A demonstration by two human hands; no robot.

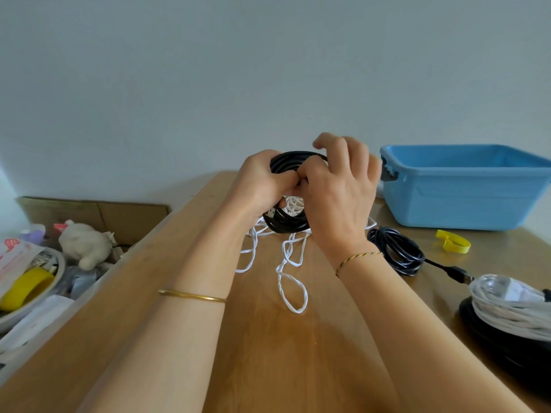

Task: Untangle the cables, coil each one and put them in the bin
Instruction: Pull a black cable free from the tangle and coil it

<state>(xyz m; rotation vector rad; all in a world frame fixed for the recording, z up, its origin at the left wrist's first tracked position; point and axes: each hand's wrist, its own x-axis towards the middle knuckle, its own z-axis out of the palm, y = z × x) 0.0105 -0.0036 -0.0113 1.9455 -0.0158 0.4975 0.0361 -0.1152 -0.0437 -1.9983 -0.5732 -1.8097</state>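
Both hands are raised above the far end of the table (268, 347), meeting on 1 black cable coil (293, 160) held upright between them. The left hand (262, 180) curls its fingers round the coil's left side. The right hand (340, 192) pinches the coil just beside the left thumb, its other fingers bent above.

A tangled white cable (293, 281) lies on the table under the coil, and its loops trail toward the person. The blue bin (465, 169) stands at the far right of the table, and its inside is hidden. Near it lie a dark cable coil (399, 251) with a plug and a yellow strap (453, 242). At the right edge, a white coil (507, 311) rests on another black one. Left of the table, a plush toy (85, 242) sits in a cardboard box (89, 211).
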